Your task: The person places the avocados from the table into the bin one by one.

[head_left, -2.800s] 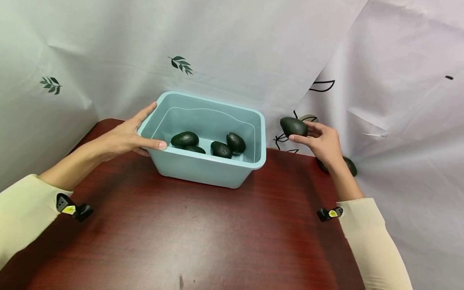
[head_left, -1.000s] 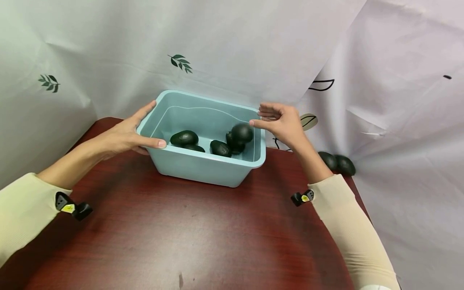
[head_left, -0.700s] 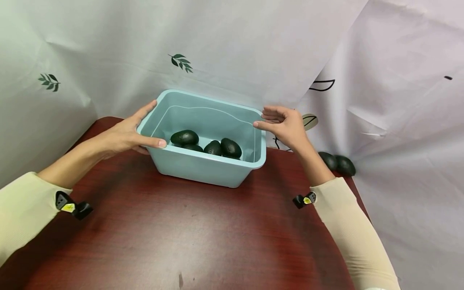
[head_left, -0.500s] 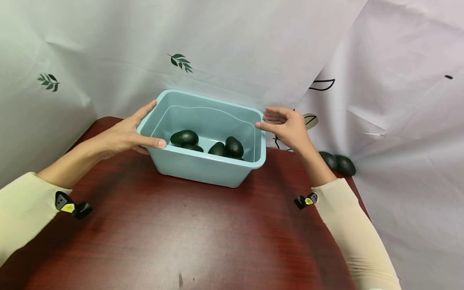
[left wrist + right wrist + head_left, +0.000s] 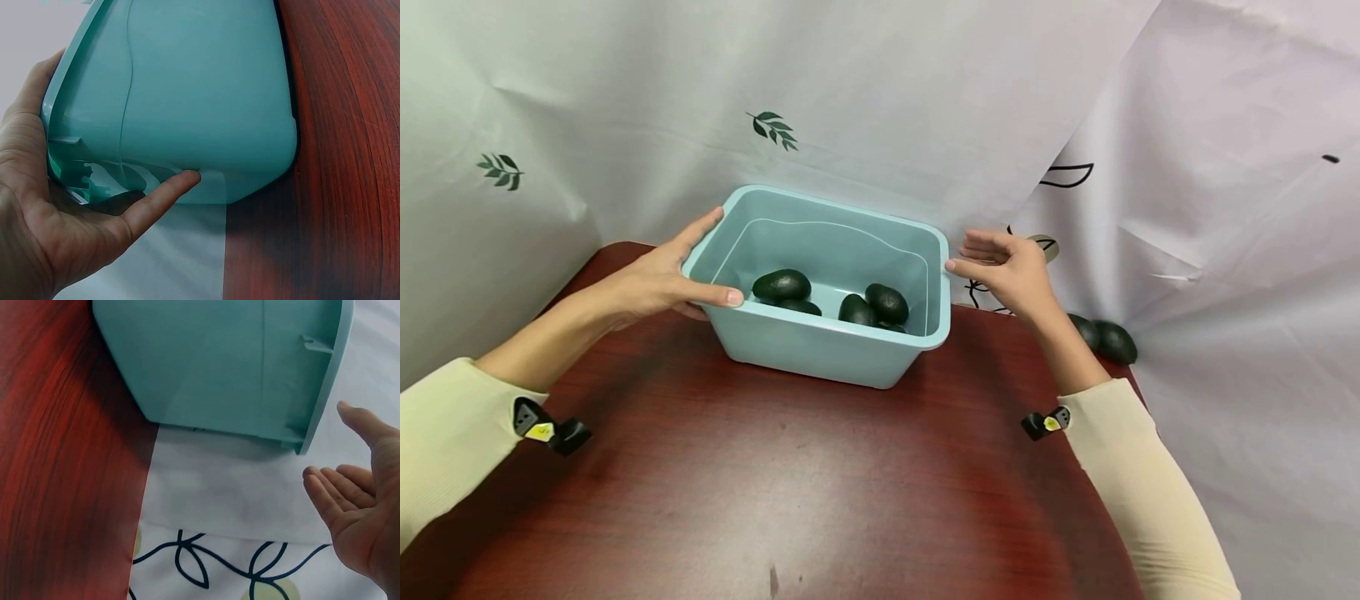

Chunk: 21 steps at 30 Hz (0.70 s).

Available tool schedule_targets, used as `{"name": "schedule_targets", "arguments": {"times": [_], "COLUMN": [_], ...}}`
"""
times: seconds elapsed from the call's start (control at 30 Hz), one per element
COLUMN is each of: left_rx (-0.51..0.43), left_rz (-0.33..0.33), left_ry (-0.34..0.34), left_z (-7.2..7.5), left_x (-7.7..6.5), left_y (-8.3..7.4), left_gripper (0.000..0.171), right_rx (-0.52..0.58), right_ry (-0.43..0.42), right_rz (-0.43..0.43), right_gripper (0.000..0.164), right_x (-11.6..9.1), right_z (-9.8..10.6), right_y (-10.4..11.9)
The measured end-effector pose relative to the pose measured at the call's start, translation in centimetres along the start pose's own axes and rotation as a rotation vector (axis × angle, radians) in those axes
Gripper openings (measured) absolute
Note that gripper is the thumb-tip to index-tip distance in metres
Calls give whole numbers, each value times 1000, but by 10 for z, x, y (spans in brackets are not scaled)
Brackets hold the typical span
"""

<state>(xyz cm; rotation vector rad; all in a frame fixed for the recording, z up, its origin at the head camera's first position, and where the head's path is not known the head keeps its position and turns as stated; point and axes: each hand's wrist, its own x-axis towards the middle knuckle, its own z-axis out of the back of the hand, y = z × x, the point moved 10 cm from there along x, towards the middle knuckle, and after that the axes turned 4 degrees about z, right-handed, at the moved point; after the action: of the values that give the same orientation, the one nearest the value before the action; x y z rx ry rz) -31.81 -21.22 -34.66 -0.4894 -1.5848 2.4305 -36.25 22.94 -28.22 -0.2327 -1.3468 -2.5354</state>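
Observation:
A light blue plastic bin stands on the table and holds several dark green avocados. At the bin's left end my left hand grips the rim, thumb over the near corner. The left wrist view shows one finger of that hand stretched along the bin's outer wall. My right hand is empty, just off the bin's right rim, its fingers loosely extended and thumb apart. In the right wrist view, this hand is palm up beside the rim. Inside the bin, the near wall partly hides some avocados.
Two more avocados lie at the table's right edge, partly behind my right forearm. The reddish-brown wooden table extends in front of the bin. White patterned cloth hangs close behind the bin and on both sides.
My right hand brought an avocado from the right and let it drop into the bin, where it rolled and settled. The hand has since drawn back rightward past the rim. My left hand stayed put.

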Motion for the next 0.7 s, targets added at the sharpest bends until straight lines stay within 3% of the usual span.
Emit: {"name": "schedule_targets", "arguments": {"times": [0.7], "left_rx": [21], "left_rz": [25], "left_ry": [-17], "left_z": [0], "left_x": [1], "left_y": [2], "left_gripper": [126], "right_rx": [-103], "right_ry": [-17], "right_rz": [-103], "right_gripper": [74], "right_x": [-22], "right_z": [35], "right_y": [-43]}}
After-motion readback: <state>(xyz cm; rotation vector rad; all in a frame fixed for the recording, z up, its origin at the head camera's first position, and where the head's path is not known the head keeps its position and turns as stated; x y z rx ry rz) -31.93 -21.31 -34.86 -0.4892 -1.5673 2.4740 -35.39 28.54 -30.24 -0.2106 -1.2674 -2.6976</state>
